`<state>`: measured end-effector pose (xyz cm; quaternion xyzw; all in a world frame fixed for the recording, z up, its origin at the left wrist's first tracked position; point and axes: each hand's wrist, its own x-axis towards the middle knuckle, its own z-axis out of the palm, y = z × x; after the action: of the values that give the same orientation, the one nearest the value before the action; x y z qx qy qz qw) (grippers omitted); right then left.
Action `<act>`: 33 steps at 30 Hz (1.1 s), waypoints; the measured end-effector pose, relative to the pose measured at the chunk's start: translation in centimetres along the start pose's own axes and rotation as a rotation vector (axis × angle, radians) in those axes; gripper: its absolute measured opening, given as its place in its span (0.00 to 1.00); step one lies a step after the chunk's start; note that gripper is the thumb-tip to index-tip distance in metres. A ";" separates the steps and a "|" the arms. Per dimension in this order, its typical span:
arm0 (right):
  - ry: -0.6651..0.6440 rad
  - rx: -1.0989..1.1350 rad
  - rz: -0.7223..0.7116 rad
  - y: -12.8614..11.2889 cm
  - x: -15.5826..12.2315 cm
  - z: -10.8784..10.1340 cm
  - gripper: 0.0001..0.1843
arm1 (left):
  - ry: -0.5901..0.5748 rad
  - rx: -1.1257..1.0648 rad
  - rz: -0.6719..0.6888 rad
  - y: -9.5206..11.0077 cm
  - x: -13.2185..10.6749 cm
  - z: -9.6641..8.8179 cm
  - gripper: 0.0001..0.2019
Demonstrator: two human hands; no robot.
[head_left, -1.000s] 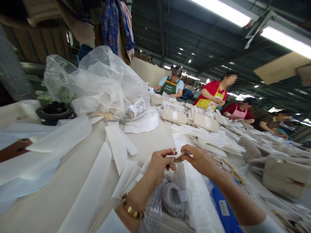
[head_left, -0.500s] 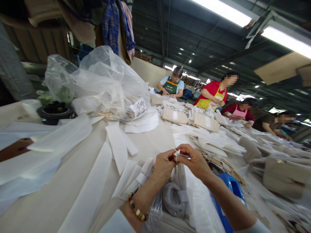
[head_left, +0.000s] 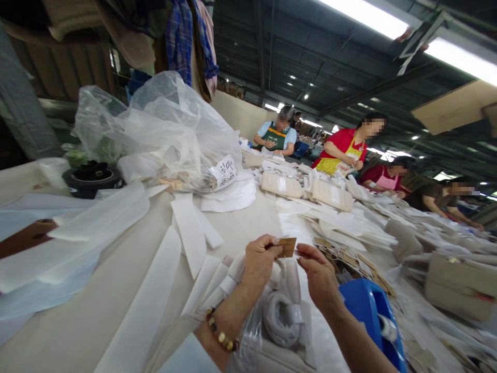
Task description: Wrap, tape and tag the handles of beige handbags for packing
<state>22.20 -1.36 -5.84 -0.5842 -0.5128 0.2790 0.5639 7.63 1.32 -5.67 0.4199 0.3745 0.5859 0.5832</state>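
Observation:
A small brown card tag [head_left: 287,247] is pinched between the thumb and fingers of my left hand [head_left: 260,261], which wears a beaded bracelet [head_left: 220,331] at the wrist. My right hand [head_left: 318,269] is just right of the tag, fingertips close to its edge and slightly apart, with nothing visible in them. Below both hands lies a beige bag [head_left: 274,357], partly under clear plastic. On it rests a wrapped, coiled strap [head_left: 280,318]. A pale wrapped handle [head_left: 292,282] rises under the tag.
To the right stands a blue plastic container [head_left: 361,305], beside a heap of brown tags [head_left: 355,264]. White paper strips [head_left: 188,220] spread leftward. A clear plastic bag [head_left: 174,124] and a black tape roll [head_left: 91,178] sit farther back. Several co-workers [head_left: 341,147] stand beyond piled beige bags [head_left: 332,194].
The tag has turned its brown face into view in my left hand. My right hand has drawn away to the right and down, from touching the left fingers to apart from them.

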 end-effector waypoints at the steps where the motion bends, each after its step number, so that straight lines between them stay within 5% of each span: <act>1: -0.010 0.003 0.008 -0.3 0.1 -0.3 0.14 | 0.013 -0.013 0.002 0.2 0.1 -0.1 0.02; 5: -0.158 0.004 0.013 -2.7 0.0 -0.2 0.20 | 0.008 0.003 0.042 0.8 0.1 -0.4 0.05; 8: -0.267 0.068 0.062 -4.1 0.2 0.8 0.16 | -0.058 0.123 0.088 0.7 0.0 -0.4 0.04; 12: -0.090 0.174 0.077 -4.0 1.2 1.1 0.11 | -0.143 0.420 0.208 -0.1 -0.4 -0.5 0.10; 18: 0.088 0.258 0.183 -2.5 2.9 -0.1 0.17 | -0.480 0.888 0.363 -0.5 -1.2 -0.3 0.07; 24: 0.142 0.150 0.340 -1.8 3.3 -0.1 0.14 | -0.503 1.172 0.354 -0.6 -1.2 -0.3 0.13; 27: 0.109 0.008 0.379 -2.2 -0.6 -1.5 0.21 | -0.504 1.194 0.352 -0.7 -1.2 -0.4 0.13; 29: 0.047 -0.159 0.276 -1.8 -5.2 -3.1 0.31 | -0.496 1.170 0.348 -0.8 -1.2 -0.4 0.13; 33: -0.111 -0.358 0.130 2.1 -15.3 -5.1 0.34 | -0.438 1.058 0.312 -0.9 -1.2 -0.5 0.12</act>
<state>22.53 -16.93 -10.64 -0.6907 -0.5456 0.2510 0.4028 7.48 0.17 -6.73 0.8148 0.4204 0.2982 0.2653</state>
